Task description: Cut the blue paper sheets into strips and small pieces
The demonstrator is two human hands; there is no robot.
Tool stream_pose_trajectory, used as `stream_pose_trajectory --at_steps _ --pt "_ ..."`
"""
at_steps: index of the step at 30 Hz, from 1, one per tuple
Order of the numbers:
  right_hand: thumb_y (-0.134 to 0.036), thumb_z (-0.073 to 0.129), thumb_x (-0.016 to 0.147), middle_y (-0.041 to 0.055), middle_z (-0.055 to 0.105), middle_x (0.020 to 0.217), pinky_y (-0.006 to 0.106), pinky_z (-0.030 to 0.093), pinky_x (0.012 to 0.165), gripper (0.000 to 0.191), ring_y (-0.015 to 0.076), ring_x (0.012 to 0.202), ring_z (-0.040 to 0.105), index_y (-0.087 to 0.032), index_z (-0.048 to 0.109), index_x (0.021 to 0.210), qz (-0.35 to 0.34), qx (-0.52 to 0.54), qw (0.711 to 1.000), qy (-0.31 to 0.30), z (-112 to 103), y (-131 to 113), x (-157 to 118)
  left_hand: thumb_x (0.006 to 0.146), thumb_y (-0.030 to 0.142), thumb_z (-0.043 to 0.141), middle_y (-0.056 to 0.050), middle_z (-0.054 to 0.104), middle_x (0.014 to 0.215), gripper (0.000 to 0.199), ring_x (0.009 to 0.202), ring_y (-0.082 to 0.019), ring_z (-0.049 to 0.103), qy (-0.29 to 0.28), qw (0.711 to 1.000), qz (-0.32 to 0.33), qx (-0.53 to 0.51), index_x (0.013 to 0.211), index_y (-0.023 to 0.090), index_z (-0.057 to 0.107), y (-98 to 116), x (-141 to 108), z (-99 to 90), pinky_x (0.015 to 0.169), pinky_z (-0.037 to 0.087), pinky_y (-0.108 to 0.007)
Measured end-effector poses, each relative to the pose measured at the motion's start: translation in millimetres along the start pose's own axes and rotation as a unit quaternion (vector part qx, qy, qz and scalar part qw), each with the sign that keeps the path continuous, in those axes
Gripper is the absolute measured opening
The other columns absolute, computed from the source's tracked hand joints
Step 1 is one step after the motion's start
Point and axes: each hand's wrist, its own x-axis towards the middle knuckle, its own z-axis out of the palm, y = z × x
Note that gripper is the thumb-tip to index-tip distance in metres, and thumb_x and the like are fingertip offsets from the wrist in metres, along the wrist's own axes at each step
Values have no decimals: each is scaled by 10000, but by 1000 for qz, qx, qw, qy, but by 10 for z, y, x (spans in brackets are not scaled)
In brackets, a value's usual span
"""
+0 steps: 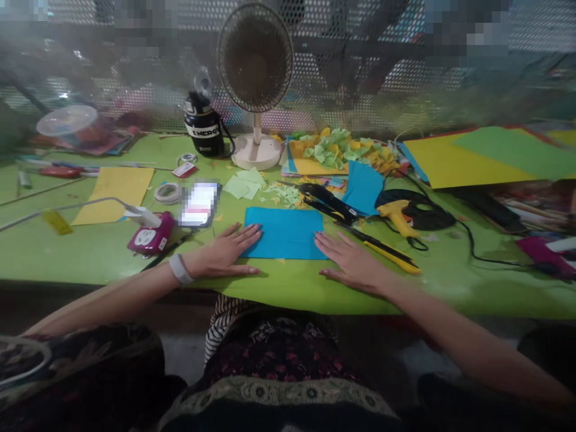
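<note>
now, blue paper (pixel 284 233), left hand (pixel 222 253) at one edge, right hand (pixel 348 261) opposite

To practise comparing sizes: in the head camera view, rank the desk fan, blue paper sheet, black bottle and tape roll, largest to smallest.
1. Desk fan.
2. Blue paper sheet and black bottle: too close to rank, since the sheet lies nearer the camera.
3. Tape roll.

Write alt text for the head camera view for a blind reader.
A person's left hand and right hand rest flat against either side of a blue paper sheet on a green table. A yellow utility knife lies beside the right hand, with a yellow glue gun and a desk fan beyond.
</note>
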Motion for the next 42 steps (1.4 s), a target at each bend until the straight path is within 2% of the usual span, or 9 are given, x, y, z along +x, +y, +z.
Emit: stream_pose_trajectory --at_steps 4,8,12,14,18,21,24,34,42 --pt "-687 369 1014 122 295 1681 578 235 1275 830 287 1552 299 -210 170 1664 26 -6 1000 6 47 51 -132 940 828 311 -148 158 1710 1000 1597 -281 184 -3 1000 -24 5 1676 184 103 -77 -195 12 1293 81 -455" --pt "-726 340 998 147 394 1639 582 287 1254 824 311 1529 353 -175 383 1609 51 5 999 -12 -66 26 -122 945 820 301 -159 232 1697 967 1588 -291 221 -13 999 -36 -4 1660 174 215 -107 -219 -59 1282 114 -467" --pt "-730 450 960 197 599 1477 554 442 1153 749 358 1378 558 -135 634 1376 109 57 991 46 -416 -121 170 934 785 398 -168 404 1635 873 1521 -325 362 42 996 -65 -34 1556 173 431 -12 62 -388 1224 271 -478" --pt "-639 518 975 161 758 1203 476 581 948 527 316 1081 735 -176 700 1149 184 121 973 62 -583 -226 438 950 659 491 -177 631 1418 672 1304 -312 589 84 987 -107 -83 1376 151 597 68 323 -560 1080 440 -430" --pt "-435 699 938 68 767 777 256 521 531 288 181 604 728 -188 596 831 289 311 899 -106 -692 -382 1023 898 435 620 -95 752 830 282 764 -204 701 -42 943 -192 -270 846 164 673 168 861 -660 731 527 -308" --pt "-292 713 938 15 709 613 195 420 448 297 139 533 693 -193 534 723 326 360 857 -173 -610 -406 1294 843 359 656 -51 715 685 241 632 -166 645 -130 904 -224 -341 689 181 606 161 1075 -564 649 501 -290" --pt "-237 698 945 5 693 570 173 394 422 303 120 513 682 -184 530 698 346 377 836 -200 -505 -379 1384 798 355 674 -30 691 622 238 593 -155 614 -159 893 -236 -349 648 187 599 121 1125 -458 621 481 -288" --pt "-539 911 690 28 697 572 180 353 372 518 97 466 631 -161 562 632 358 381 825 -214 -475 -60 1102 678 476 844 -53 708 639 373 623 -173 675 -168 845 -254 -439 616 179 626 -37 1107 -315 613 483 -286" --pt "-410 894 747 69 706 611 205 319 374 423 95 460 585 -163 588 594 419 364 818 -154 -657 288 378 654 613 848 -110 708 634 490 660 -225 696 -169 853 -256 -423 530 180 657 -59 1169 -297 623 513 -336"
